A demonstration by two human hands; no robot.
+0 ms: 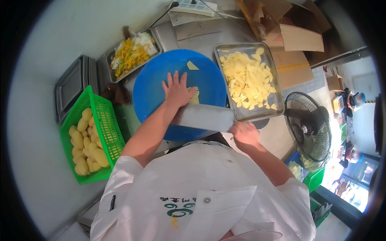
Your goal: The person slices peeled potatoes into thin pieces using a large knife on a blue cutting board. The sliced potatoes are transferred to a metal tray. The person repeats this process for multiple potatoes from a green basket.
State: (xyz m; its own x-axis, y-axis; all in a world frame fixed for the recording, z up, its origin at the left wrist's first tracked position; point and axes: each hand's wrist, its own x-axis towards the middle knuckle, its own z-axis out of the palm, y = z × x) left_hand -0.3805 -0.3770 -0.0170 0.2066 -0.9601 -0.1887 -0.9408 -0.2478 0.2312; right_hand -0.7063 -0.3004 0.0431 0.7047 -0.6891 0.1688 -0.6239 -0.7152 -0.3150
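My right hand (245,135) grips the handle of a broad cleaver (206,117), its blade reaching left across the near part of a round blue cutting board (156,75). Fingers spread, my left hand (178,90) lies over the middle of the board, just beyond the blade. Potato slices (194,95) show beside its thumb, partly covered by hand and blade. Farther back on the board rests a single potato piece (192,65). To the board's right stands a metal tray (256,116) heaped with cut potato (247,76).
A green plastic basket (101,120) of peeled potatoes (87,144) stands at left, before stacked metal trays (71,87). Behind it is a tray of yellow and white cut vegetables (132,54). A power strip (194,6), cardboard boxes (292,66) and a fan (306,126) surround the right side.
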